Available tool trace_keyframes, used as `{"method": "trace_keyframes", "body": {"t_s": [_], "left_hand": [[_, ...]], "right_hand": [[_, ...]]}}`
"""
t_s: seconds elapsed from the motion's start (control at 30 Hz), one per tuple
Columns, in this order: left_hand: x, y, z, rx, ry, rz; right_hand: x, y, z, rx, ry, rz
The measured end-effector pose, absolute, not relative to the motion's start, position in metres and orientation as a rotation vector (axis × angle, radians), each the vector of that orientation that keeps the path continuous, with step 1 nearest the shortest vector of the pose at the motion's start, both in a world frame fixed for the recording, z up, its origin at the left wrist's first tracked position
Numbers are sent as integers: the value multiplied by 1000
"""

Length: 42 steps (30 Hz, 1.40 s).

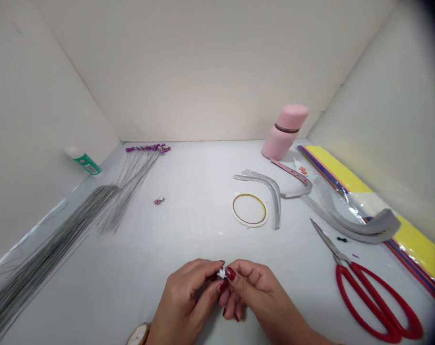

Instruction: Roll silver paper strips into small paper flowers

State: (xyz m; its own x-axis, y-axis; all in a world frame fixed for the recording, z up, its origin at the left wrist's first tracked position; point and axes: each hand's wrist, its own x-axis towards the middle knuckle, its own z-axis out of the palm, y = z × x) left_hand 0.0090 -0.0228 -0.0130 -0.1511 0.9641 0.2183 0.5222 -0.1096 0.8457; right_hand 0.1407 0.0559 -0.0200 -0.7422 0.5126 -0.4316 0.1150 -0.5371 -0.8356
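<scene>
The left hand [183, 299] and right hand [255, 292] curl close, fingertips pinching a tiny white piece [221, 273]; behind the red scissors [336, 258], a clear plastic sleeve [350, 206] holds yellow and multicoloured paper strips [411, 230].

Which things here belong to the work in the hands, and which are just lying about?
In use: left hand, right hand, small white piece pinched between them.

Lying about: red-handled scissors, grey wire bundle, purple-tipped wire stems, green-labelled tube, pink bottle.
</scene>
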Motion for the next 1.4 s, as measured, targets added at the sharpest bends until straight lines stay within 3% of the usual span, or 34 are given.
{"method": "trace_keyframes", "body": {"t_s": [0.4,1.0,1.4], "left_hand": [[10,-26,-13,1599,1727,1234],[7,-29,-12,1752,1682,1288],[8,-26,-11,1853,1715,1367]], "right_hand": [[142,56,-21,-962,-1457,2297],[151,58,-22,-622,-2392,1147],[152,58,-26,-532,-2474,977]]}}
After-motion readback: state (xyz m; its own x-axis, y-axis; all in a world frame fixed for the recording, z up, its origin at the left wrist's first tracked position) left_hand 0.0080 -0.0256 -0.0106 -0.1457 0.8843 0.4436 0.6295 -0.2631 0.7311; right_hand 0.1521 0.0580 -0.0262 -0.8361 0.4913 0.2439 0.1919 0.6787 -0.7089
